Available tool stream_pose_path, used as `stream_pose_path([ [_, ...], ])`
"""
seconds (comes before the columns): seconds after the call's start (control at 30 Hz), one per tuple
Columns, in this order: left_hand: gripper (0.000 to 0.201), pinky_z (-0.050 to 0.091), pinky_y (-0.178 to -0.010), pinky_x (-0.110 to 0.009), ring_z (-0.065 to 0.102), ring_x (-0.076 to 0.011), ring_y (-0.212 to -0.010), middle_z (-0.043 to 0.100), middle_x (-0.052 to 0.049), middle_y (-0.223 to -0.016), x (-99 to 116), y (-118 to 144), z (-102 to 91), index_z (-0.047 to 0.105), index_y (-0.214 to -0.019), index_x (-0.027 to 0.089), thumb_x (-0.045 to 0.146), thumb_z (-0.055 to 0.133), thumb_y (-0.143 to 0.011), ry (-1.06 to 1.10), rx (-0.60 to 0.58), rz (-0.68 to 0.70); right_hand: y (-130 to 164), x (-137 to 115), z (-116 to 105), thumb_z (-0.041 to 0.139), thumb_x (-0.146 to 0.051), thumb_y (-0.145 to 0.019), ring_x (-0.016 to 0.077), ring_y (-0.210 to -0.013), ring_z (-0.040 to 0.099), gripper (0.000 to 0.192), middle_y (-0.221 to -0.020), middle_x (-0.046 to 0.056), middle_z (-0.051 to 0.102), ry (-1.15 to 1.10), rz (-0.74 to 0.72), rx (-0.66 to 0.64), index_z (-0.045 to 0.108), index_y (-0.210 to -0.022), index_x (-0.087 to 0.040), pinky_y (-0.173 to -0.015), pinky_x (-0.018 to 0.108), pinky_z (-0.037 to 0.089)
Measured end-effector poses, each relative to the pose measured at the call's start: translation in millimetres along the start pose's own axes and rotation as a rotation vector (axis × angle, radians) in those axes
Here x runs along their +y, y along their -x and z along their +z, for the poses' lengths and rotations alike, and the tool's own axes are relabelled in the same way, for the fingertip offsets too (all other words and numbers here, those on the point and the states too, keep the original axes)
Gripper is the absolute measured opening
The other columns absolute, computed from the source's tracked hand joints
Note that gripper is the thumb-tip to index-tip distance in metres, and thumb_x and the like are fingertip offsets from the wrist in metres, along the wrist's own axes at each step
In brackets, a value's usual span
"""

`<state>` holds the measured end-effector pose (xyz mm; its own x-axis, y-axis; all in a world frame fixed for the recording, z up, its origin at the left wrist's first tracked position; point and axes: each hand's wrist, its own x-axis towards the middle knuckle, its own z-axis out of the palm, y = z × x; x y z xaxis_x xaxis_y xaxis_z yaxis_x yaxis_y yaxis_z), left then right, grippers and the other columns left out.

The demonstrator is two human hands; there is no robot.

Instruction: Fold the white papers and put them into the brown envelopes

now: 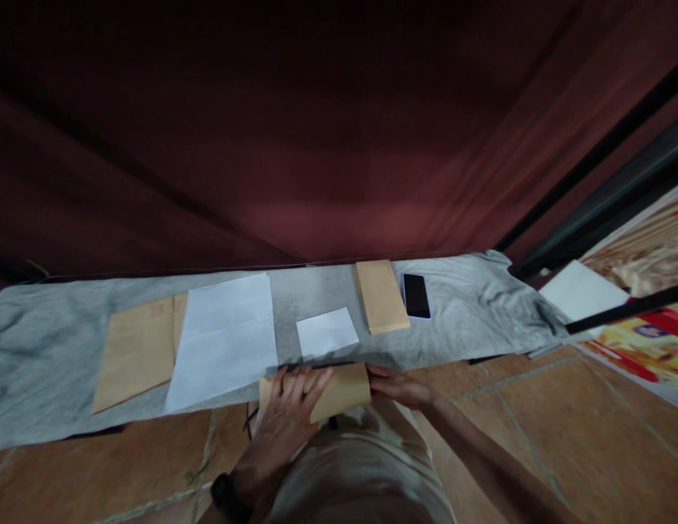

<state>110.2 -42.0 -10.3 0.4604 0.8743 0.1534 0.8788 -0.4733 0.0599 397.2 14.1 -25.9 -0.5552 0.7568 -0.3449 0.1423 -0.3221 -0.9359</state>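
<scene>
A brown paper envelope (344, 391) is held close to my body, at the front edge of the cloth-covered surface. Across its left part lies my left hand (289, 404), fingers over the top and thumb pointing right, keeping hold of it. My right hand (396, 386) grips its right end, with the fingertips partly hidden behind the paper. Just beyond it, a small white paper (328, 332) rests on the grey cloth. Further right lies a folded brown envelope (383, 298).
Grey cloth (470, 320) covers the long narrow surface. On it lie a phone (416, 296), a large white sheet (223, 338) and another brown envelope (136, 349). A dark red curtain (317, 145) hangs behind. Black bars (595, 160) and a colourful package (644, 349) are at right.
</scene>
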Motion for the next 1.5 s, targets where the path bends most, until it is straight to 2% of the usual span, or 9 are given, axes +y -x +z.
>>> stream_pose_path([
  [0.1,0.083,0.032,-0.117,-0.054,0.057,-0.0339,-0.127,0.064,-0.014,-0.135,-5,1,-11.3,0.04,-0.157,0.028,0.027,0.071,-0.081,-0.018,0.054,-0.047,-4,-2,-3,0.071,-0.059,-0.089,0.0254,-0.105,0.071,0.05,-0.113,0.009,0.074,-0.191,-0.023,-0.05,0.072,-0.122,-0.023,-0.09,0.04,0.058],
  [0.23,0.089,0.04,-0.11,-0.051,0.06,-0.0336,-0.119,0.064,-0.016,-0.129,-13,7,-19.8,0.03,-0.161,0.019,0.03,0.069,-0.082,-0.021,0.114,-0.109,-22,-9,-7,0.065,-0.054,-0.093,0.0229,-0.093,0.072,0.039,-0.105,0.007,0.075,-0.119,-0.095,0.176,0.072,-0.116,-0.023,-0.082,0.038,0.06],
  [0.33,0.096,0.045,-0.103,-0.048,0.06,-0.034,-0.115,0.064,-0.017,-0.125,-24,15,-19.9,0.022,-0.162,0.015,0.036,0.069,-0.082,-0.016,0.152,-0.192,-44,-17,-5,0.058,-0.04,-0.097,0.0205,-0.084,0.072,0.029,-0.101,0.006,0.075,0.203,-0.134,0.429,0.07,-0.118,-0.023,-0.079,0.035,0.06],
  [0.43,0.098,0.045,-0.099,-0.047,0.059,-0.0348,-0.114,0.062,-0.018,-0.126,-37,22,-18.9,0.015,-0.164,0.014,0.038,0.067,-0.083,-0.044,0.156,-0.255,-67,-25,6,0.059,-0.026,-0.096,0.0219,-0.095,0.072,0.034,-0.12,0.012,0.071,0.659,-0.106,0.591,0.066,-0.129,-0.02,-0.09,0.035,0.057],
  [0.73,0.088,0.035,-0.112,-0.055,0.053,-0.0356,-0.124,0.057,-0.019,-0.13,-62,33,-17.2,0.013,-0.164,0.015,0.036,0.058,-0.091,-0.129,0.132,-0.338,-103,-36,46,0.071,-0.036,-0.093,0.0332,-0.127,0.06,0.065,-0.142,0.027,0.056,1.122,0.124,0.696,0.05,-0.147,-0.006,-0.104,0.038,0.05],
  [1.1,0.092,0.027,-0.118,-0.056,0.051,-0.0347,-0.129,0.056,-0.018,-0.134,-73,36,-2.8,0.013,-0.165,0.019,0.032,0.06,-0.087,-0.076,0.049,-0.42,-117,-32,35,0.079,-0.03,-0.082,0.0362,-0.124,0.06,0.059,-0.13,0.025,0.063,0.988,0.098,0.775,0.056,-0.132,-0.008,-0.104,0.041,0.048],
  [1.23,0.092,0.028,-0.117,-0.057,0.05,-0.0357,-0.13,0.055,-0.018,-0.135,-75,36,0.0,0.014,-0.164,0.018,0.033,0.061,-0.086,-0.076,0.043,-0.413,-117,-28,33,0.075,-0.025,-0.085,0.0346,-0.125,0.06,0.04,-0.127,0.022,0.065,0.894,0.067,0.781,0.062,-0.121,-0.013,-0.105,0.041,0.047],
  [1.37,0.092,0.028,-0.117,-0.057,0.05,-0.0352,-0.13,0.056,-0.017,-0.135,-75,35,-0.3,0.015,-0.164,0.02,0.031,0.062,-0.085,-0.07,0.038,-0.424,-115,-27,28,0.068,-0.018,-0.088,0.0296,-0.112,0.067,0.015,-0.118,0.017,0.067,0.701,0.009,0.769,0.066,-0.103,-0.018,-0.095,0.036,0.052],
  [1.5,0.092,0.028,-0.117,-0.056,0.05,-0.0345,-0.131,0.055,-0.017,-0.136,-74,35,-1.3,0.015,-0.164,0.021,0.031,0.062,-0.086,-0.057,0.044,-0.424,-109,-27,21,0.06,-0.021,-0.092,0.0221,-0.091,0.07,0.013,-0.101,0.008,0.071,0.6,-0.046,0.754,0.064,-0.105,-0.02,-0.081,0.031,0.056],
])
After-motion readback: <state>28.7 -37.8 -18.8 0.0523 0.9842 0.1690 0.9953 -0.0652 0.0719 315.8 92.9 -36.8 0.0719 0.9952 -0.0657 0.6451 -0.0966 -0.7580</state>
